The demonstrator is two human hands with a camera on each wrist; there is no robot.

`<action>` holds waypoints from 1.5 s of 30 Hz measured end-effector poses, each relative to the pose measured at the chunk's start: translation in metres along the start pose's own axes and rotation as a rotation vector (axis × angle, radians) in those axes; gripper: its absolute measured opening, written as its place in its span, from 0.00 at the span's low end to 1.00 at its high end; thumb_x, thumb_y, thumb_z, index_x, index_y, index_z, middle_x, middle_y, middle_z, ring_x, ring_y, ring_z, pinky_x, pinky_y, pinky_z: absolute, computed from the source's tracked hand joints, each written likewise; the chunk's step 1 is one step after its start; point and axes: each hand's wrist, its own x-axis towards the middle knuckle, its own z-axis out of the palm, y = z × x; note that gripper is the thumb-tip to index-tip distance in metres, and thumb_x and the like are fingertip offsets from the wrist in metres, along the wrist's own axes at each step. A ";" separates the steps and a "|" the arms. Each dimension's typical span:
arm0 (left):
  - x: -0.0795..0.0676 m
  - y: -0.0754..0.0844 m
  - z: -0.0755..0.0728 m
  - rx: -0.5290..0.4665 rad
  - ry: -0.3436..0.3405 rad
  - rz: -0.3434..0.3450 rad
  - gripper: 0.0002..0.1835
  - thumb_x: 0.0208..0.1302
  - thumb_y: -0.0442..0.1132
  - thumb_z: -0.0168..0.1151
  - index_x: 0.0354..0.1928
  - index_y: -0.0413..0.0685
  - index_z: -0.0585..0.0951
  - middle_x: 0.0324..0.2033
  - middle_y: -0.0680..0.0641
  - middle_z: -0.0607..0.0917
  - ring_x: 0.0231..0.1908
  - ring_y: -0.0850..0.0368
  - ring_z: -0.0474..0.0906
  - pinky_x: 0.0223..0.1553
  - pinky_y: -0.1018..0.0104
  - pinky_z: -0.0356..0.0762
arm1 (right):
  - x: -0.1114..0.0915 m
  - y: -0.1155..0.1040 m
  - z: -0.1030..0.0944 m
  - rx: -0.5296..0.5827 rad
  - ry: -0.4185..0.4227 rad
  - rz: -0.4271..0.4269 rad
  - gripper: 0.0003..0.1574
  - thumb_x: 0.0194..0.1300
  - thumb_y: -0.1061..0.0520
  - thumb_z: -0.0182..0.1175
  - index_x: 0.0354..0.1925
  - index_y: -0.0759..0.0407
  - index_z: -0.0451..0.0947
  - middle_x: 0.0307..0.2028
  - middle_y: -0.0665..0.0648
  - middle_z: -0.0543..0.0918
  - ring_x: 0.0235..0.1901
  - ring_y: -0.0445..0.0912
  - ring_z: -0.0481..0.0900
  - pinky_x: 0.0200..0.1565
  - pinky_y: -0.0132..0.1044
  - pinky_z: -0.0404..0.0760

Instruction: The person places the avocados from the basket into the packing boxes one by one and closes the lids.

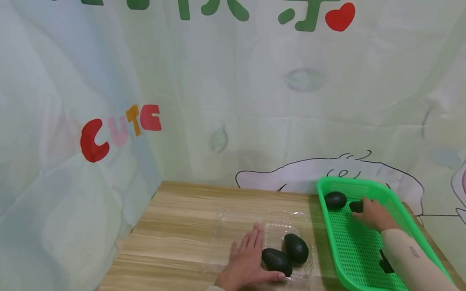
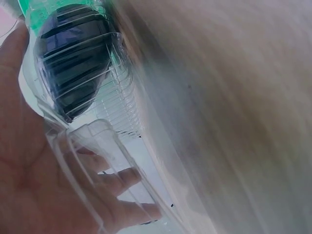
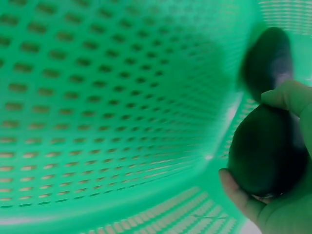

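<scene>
My left hand (image 1: 247,262) rests on the open clear plastic clamshell (image 1: 273,228), its fingers stretched over the lid side and the thumb along the front of the tray. Two dark avocados lie in the tray: the nearer avocado (image 1: 277,261) beside my thumb, the other avocado (image 1: 296,248) just behind it to the right. Through the clear wall, the left wrist view shows one avocado (image 2: 73,61). Inside the green basket (image 1: 331,241), my right hand (image 1: 375,215) grips an avocado (image 3: 265,151) between thumb and fingers. Another avocado (image 3: 269,63) lies close by in the basket's far left corner.
The green basket stands on the right of the wooden table (image 1: 174,235), its mesh walls rising round my right hand. A small black object (image 1: 385,262) shows beside the right forearm. Behind the table hangs a printed cloth (image 1: 255,118).
</scene>
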 end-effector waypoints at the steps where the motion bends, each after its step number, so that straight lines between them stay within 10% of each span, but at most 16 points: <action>1: 0.000 0.000 0.000 -0.001 0.003 -0.001 0.74 0.42 0.88 0.57 0.82 0.49 0.43 0.81 0.44 0.43 0.77 0.41 0.54 0.66 0.24 0.53 | 0.000 -0.003 -0.003 0.009 -0.003 0.004 0.51 0.71 0.46 0.60 0.67 0.86 0.53 0.58 0.92 0.62 0.55 0.83 0.67 0.48 0.70 0.74; 18: 0.001 -0.004 0.001 0.004 0.009 0.007 0.74 0.42 0.87 0.57 0.82 0.49 0.43 0.81 0.43 0.44 0.76 0.40 0.55 0.66 0.24 0.53 | -0.023 -0.049 -0.036 0.109 0.024 0.086 0.49 0.72 0.45 0.57 0.66 0.86 0.52 0.55 0.88 0.66 0.50 0.76 0.73 0.43 0.63 0.78; 45: 0.001 -0.004 0.003 -0.012 0.006 0.011 0.74 0.44 0.87 0.56 0.82 0.48 0.44 0.82 0.43 0.43 0.77 0.42 0.52 0.66 0.22 0.51 | -0.064 -0.127 -0.035 0.142 0.147 0.014 0.43 0.72 0.46 0.59 0.66 0.79 0.59 0.57 0.82 0.68 0.45 0.65 0.76 0.38 0.56 0.78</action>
